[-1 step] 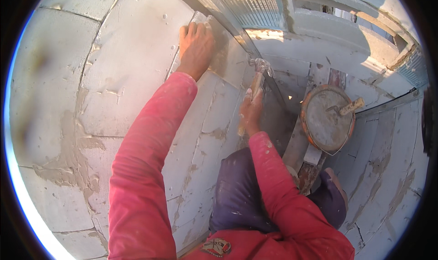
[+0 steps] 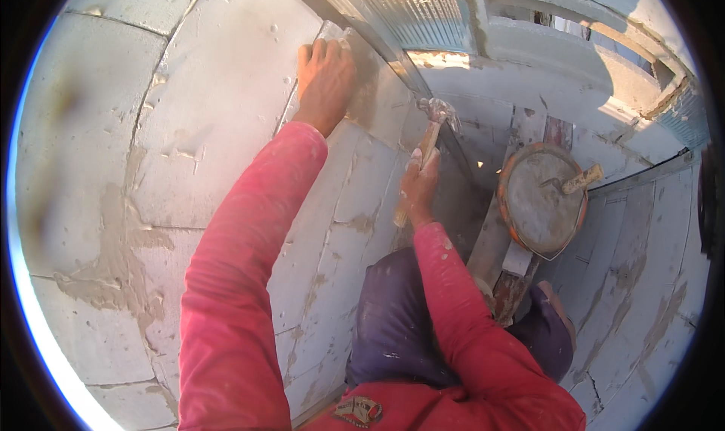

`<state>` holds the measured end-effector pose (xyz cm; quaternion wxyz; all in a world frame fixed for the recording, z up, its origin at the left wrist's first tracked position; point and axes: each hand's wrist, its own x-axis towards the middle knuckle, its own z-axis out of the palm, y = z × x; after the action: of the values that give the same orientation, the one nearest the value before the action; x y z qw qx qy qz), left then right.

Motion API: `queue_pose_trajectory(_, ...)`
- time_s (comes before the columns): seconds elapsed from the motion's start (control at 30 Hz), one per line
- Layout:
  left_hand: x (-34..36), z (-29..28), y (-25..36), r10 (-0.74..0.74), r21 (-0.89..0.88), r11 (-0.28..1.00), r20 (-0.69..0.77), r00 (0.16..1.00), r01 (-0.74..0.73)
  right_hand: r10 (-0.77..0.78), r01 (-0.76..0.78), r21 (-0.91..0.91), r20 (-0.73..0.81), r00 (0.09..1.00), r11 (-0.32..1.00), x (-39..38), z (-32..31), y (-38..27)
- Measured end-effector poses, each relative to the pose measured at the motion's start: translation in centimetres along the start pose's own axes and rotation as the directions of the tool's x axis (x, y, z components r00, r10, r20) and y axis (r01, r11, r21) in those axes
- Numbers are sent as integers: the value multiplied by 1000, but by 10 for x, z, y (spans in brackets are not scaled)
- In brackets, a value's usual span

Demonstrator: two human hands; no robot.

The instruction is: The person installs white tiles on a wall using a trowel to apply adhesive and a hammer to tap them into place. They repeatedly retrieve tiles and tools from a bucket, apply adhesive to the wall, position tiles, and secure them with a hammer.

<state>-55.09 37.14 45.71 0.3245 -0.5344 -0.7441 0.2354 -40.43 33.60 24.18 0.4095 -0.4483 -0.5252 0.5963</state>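
My right hand [image 2: 419, 188] is wrapped round the wooden handle of a hammer [image 2: 430, 140]. The hammer's head, crusted with pale mortar, points up beside a long metal straightedge [image 2: 408, 64]. My left hand [image 2: 326, 80] reaches up the light grey block wall [image 2: 226, 91], its fingers curled over the top of a small pale block piece [image 2: 331, 30]. The hand covers most of that piece. Smeared mortar [image 2: 124, 261] fills several joints in the wall to the left.
A round bucket [image 2: 535, 185] of grey mortar, with a wooden-handled trowel [image 2: 581, 178] in it, stands on planks [image 2: 483, 242] at the right. Behind it rises another block wall with ribbed glass blocks [image 2: 423, 15] and slotted openings. More block wall [image 2: 642, 265] closes the right side.
The hammer's head has shifted slightly to the right, and my right hand has moved a little with it. My left hand stays in place.
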Motion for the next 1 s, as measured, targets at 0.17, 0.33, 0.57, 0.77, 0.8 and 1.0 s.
queue_pose_trajectory(0.17,3,4,-3,-27,-24,999,7,1000,27,-68,85,130,-128,989,988,4,3,-9)
queue_pose_trajectory(0.33,4,7,-2,-38,-38,999,-24,999,37,-29,39,-104,96,995,994,-2,12,16)
queue_pose_trajectory(0.57,6,9,-5,-33,-56,998,-26,999,32,-35,47,142,-88,996,989,4,19,7)
queue_pose_trajectory(0.77,6,17,-6,-52,-49,998,-71,996,48,67,-64,-33,94,993,997,4,13,17)
queue_pose_trajectory(0.8,5,17,-7,-53,-46,998,-73,996,50,72,-73,11,60,996,997,4,13,12)
queue_pose_trajectory(1.0,5,15,-8,-46,-34,998,-71,996,44,-88,94,62,-88,992,994,5,19,6)
